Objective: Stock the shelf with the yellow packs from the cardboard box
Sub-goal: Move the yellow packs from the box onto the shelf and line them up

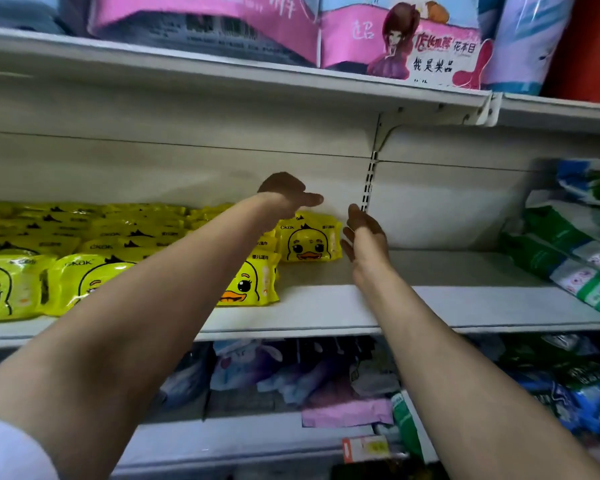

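Observation:
Several yellow duck-face packs [84, 258] fill the left part of the white middle shelf [361, 310]. One yellow pack [309, 239] stands upright at the back, at the right end of the row, with another [253, 282] in front of it. My left hand [286, 195] hovers just above that back pack, fingers extended, holding nothing. My right hand [364, 233] is beside the pack's right edge with straight fingers, at or just off the edge. The cardboard box is out of view.
Green and white bags [568, 244] lean at the shelf's right end. Pink and blue packages [326, 32] sit on the upper shelf. Mixed packs [326, 382] crowd the lower shelf. Bare shelf surface lies between the yellow packs and the green bags.

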The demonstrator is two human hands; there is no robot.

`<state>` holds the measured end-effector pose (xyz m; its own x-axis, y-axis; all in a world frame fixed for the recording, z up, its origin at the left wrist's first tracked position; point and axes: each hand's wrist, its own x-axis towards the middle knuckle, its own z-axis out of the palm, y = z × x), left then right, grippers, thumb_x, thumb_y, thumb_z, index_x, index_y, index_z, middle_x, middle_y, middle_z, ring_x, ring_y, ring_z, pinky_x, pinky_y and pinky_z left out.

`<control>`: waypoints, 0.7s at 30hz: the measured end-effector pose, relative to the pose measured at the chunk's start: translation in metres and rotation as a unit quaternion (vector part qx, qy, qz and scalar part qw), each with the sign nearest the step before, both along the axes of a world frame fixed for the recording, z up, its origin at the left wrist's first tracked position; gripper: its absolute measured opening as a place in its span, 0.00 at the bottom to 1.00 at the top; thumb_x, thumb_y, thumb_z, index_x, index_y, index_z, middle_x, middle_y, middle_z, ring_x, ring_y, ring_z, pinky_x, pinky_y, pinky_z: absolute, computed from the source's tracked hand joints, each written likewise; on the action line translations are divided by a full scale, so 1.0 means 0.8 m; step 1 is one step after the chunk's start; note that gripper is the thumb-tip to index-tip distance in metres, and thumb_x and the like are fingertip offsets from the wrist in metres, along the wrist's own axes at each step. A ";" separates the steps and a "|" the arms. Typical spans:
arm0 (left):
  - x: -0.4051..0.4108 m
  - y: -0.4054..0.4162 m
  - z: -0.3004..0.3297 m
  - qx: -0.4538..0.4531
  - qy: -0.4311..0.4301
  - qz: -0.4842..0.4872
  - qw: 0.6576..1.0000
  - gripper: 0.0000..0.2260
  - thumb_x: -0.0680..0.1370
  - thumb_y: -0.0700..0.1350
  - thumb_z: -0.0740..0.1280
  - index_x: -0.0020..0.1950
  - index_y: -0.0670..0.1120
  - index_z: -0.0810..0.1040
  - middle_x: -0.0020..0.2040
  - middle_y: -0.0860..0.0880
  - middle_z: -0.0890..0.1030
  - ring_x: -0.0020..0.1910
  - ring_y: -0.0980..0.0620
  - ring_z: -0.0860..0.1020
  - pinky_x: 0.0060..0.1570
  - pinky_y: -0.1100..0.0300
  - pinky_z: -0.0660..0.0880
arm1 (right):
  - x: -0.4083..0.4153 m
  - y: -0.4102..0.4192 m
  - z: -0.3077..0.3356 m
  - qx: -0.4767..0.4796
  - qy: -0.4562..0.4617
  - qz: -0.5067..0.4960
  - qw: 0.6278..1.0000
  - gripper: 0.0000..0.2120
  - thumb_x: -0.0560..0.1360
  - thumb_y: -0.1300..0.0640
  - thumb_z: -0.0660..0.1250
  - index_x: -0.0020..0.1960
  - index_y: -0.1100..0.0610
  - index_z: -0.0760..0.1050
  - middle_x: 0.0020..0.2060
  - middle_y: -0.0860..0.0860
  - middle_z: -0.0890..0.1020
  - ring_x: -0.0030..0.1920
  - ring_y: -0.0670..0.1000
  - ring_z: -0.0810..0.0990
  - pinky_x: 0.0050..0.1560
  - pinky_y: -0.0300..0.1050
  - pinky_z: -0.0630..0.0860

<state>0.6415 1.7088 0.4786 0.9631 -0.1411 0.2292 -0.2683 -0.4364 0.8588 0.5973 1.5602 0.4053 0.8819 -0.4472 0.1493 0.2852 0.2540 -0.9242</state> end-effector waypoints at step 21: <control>-0.303 0.173 -0.098 -0.397 0.119 0.113 0.903 0.09 0.76 0.42 0.72 0.54 0.47 0.77 0.61 0.46 0.79 0.63 0.48 0.74 0.56 0.52 0.77 | -0.235 0.184 -0.037 -0.045 0.070 0.226 0.971 0.07 0.80 0.49 0.65 0.56 0.49 0.74 0.63 0.56 0.78 0.62 0.53 0.75 0.57 0.46 0.71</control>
<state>0.3994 1.8470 0.4000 0.9820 0.1833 -0.0457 -0.0161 0.3222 0.9465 0.4090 1.7077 0.3755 0.9994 -0.0011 0.0335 0.0328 0.2398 -0.9703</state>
